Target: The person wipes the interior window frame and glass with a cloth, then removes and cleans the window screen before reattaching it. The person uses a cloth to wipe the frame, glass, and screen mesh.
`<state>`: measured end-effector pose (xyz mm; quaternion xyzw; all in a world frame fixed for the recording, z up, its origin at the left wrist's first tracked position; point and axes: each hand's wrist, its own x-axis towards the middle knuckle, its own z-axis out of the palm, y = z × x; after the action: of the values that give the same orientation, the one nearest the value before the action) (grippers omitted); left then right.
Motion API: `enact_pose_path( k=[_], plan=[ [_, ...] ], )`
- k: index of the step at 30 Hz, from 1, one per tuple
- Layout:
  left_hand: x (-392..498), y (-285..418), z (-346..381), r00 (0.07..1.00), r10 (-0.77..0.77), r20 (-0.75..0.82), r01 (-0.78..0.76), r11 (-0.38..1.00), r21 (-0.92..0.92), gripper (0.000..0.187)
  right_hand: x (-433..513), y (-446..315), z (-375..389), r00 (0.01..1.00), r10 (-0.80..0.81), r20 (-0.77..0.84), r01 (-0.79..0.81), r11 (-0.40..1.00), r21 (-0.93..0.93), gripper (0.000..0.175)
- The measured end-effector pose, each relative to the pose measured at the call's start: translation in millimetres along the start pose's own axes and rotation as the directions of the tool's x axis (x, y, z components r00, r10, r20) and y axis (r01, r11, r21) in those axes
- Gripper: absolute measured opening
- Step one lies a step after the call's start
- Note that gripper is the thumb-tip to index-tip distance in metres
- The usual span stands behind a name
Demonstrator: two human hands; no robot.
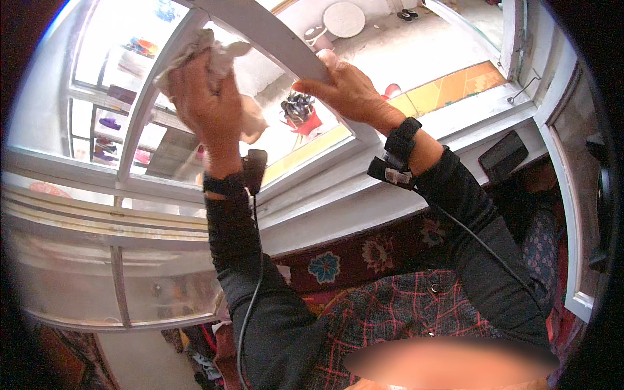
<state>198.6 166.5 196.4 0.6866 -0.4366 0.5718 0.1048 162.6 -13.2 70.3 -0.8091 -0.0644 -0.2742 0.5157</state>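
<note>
A crumpled pale cloth (222,56) is bunched in my left hand (204,107), which is held up at the glass pane (265,63) of a white window sash. Part of the cloth shows past the fingers, and its lower end hangs beside the wrist. My right hand (356,92) grips the edge of the white sash frame (278,36), its thumb on the near face and its other fingers partly hidden behind. Dark straps with small devices and cables circle both wrists.
Below the sash runs a white sill (341,204) with a dark flat object (503,156) on it. At right stands another open sash (560,195) beside a metal hook (524,90). Outside are a red plant pot (304,124), a round white lid (344,19) and shelves with shoes (109,123).
</note>
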Motion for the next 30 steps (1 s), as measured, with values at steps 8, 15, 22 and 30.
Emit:
enact_pose_path(
  k=[8,15,22,30],
  plan=[
    [-84.5,50.6,7.3,0.932,-0.134,0.338,0.168,0.983,-0.076,0.028,-5.3,-4.7,-5.3,0.998,-0.054,-0.014,0.054,0.998,0.026,0.071],
    [-129.3,30.3,-34.3,0.894,0.063,0.444,-0.058,0.998,-0.026,0.020,-7.6,-7.5,-7.2,1.000,-0.017,0.013,0.017,1.000,0.019,0.070],
    [-86.3,-31.2,-67.7,0.794,-0.607,-0.040,0.606,0.795,-0.028,0.041,-6.2,-7.1,-5.9,1.000,-0.023,0.022,0.022,1.000,0.007,0.067],
    [-93.2,33.4,-14.7,0.953,-0.080,0.294,0.095,0.995,-0.037,0.038,-6.3,-8.4,-6.6,0.999,0.007,0.037,-0.008,1.000,0.019,0.070]
  ],
)
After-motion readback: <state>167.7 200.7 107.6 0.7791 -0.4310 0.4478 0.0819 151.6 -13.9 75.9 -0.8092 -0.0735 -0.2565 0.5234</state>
